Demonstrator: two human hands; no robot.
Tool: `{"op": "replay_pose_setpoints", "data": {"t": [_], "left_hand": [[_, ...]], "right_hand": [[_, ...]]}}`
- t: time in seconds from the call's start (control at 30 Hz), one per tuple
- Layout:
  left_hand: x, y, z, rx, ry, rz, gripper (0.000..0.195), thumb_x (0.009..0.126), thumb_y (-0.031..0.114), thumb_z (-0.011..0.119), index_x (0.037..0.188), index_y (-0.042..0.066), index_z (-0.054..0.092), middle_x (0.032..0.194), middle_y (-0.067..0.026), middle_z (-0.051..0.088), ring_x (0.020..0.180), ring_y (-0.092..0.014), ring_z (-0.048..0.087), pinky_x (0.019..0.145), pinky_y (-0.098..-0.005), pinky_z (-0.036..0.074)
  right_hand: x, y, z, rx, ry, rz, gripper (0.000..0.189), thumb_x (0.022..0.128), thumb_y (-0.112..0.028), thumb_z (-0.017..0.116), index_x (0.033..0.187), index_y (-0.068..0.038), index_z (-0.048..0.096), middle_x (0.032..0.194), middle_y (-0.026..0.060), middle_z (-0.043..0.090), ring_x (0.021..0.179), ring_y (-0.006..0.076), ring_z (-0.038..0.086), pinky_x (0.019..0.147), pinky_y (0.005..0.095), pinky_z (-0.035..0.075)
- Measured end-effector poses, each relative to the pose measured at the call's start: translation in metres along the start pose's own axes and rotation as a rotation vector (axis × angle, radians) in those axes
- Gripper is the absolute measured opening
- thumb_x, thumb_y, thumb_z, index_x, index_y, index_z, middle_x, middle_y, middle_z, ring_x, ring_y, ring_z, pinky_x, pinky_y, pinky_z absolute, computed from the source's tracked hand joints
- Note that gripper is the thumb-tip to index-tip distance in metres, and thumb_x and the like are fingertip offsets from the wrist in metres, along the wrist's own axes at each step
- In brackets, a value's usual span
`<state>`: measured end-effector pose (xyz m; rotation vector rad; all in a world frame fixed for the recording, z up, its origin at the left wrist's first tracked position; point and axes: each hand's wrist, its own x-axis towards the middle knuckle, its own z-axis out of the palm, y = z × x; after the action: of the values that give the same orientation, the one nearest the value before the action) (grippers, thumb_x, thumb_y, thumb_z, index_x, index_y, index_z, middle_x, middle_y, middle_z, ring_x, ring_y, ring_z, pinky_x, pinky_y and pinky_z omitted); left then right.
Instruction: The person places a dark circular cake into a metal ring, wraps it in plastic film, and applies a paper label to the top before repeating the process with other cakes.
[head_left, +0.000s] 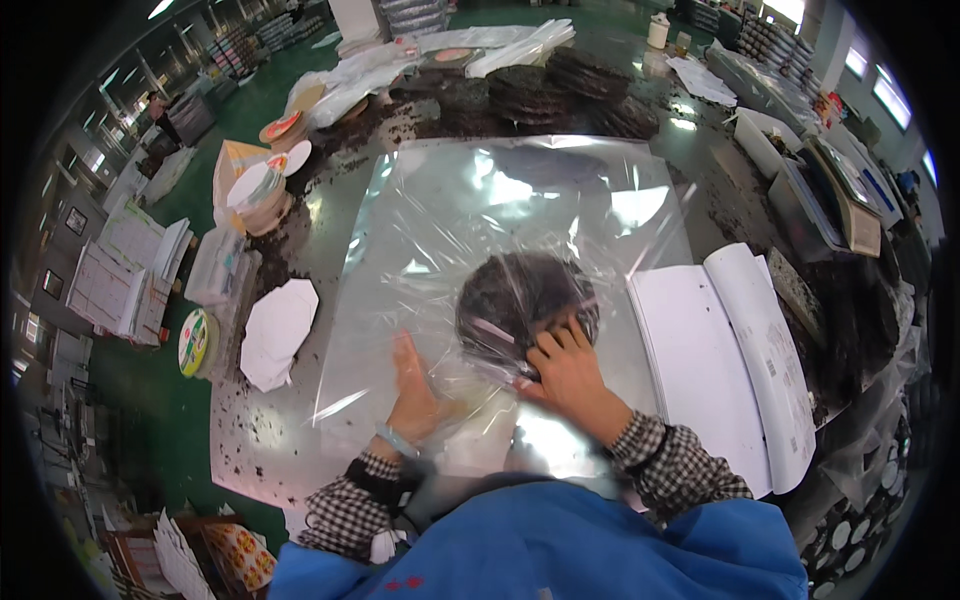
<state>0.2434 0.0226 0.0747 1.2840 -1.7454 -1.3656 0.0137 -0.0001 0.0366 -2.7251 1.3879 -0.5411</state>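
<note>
A dark, round, flat cake (502, 300), which looks like dried seaweed, lies on the metal worktable with clear plastic film drawn over it in creases. My right hand (566, 367) bends its fingers over the cake's lower right edge and presses the film against it. To the left, my left hand (416, 397) is held edge-on with thumb and fingers apart, beside the film's loose folds; it is slightly blurred. Larger flat sheets of clear film (367, 300) spread beneath and beyond the cake.
Dark round cakes (529, 97) are stacked at the back. White paper sheets (675, 330) lie at right, near plastic bins (806, 206). On the left are a stack of round labels (259, 195), cut white papers (279, 334) and a roll of tape (196, 343). Dark crumbs dot the table (255, 442).
</note>
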Motion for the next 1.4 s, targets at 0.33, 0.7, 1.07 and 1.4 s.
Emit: {"op": "replay_pose_setpoints", "data": {"t": [0.33,0.7,1.07,1.4], "left_hand": [[0.101,-0.004,0.040,0.774,-0.079,0.159,0.048,0.080,0.010,0.054,0.125,0.023,0.064,0.097,-0.0161,0.069,0.082,-0.035,0.068,0.076,-0.0454,0.054],[0.106,-0.022,0.035,0.714,-0.143,0.230,0.048,0.081,0.011,0.054,0.128,0.014,0.064,0.114,-0.0128,0.069,0.136,-0.038,0.037,0.118,-0.0571,0.014],[0.124,-0.017,0.041,0.718,-0.157,0.270,0.044,0.084,0.013,0.051,0.125,0.019,0.066,0.117,-0.0170,0.066,0.134,-0.036,0.040,0.118,-0.0559,0.013],[0.081,-0.007,-0.064,-0.222,-0.153,0.090,0.032,0.080,0.011,0.077,0.110,0.004,0.069,0.081,-0.0052,0.071,0.081,-0.017,0.067,0.076,-0.0304,0.053]], "right_hand": [[0.212,0.143,-0.129,0.260,-0.056,0.231,0.066,0.096,-0.047,0.052,0.136,0.005,0.045,0.136,0.0256,0.050,0.127,0.0260,0.052,0.098,0.0394,0.047],[0.274,0.171,-0.020,0.764,0.019,0.063,0.007,0.089,-0.006,0.061,0.089,-0.006,0.054,0.074,0.0050,0.057,0.069,0.0138,0.057,0.063,0.0297,0.050],[-0.049,0.256,-0.043,2.310,0.519,1.305,0.099,0.089,-0.077,0.036,0.153,-0.004,0.019,0.151,0.0197,0.035,0.123,0.0402,0.045,0.107,0.0500,0.035],[0.045,0.035,-0.002,0.005,0.032,-0.070,0.065,0.091,-0.046,0.057,0.134,0.003,0.051,0.145,0.0181,0.046,0.136,0.0366,0.039,0.115,0.0430,0.029]]}}
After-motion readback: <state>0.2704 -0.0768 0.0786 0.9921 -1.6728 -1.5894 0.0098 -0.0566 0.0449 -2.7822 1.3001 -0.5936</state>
